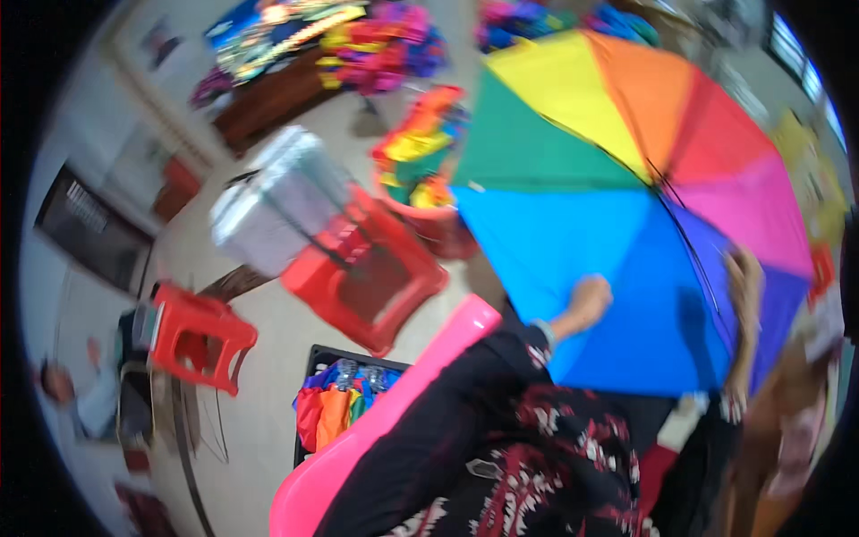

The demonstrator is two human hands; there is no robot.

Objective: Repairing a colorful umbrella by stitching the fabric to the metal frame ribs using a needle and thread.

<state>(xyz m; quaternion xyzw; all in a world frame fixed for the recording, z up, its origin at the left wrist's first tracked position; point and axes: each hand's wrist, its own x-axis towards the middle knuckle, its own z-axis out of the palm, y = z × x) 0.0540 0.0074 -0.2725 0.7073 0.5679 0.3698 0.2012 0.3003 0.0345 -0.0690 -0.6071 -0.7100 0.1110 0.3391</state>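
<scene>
The opened rainbow umbrella (617,228) at the frame's upper right is best steadied without its ribs (687,240) being strained, left fingers (598,292) being closely curled over blue fabric and right fingers (737,265) half-bent at the purple panel (777,309), though any grip cannot be told.

From where I stand, an open rainbow umbrella (573,259) is spread before the person; the left hand (586,304), fingers curled, is over the blue panels, though I can't tell whether it touches them, and the right hand (744,282) is at the purple panel, near the dark ribs (687,240). To the left, a pale box (282,197) sits on a red stool (412,242), and a black crate (315,356) holds bundled colourful fabric (333,410) beside a pink plastic seat (385,407)
</scene>
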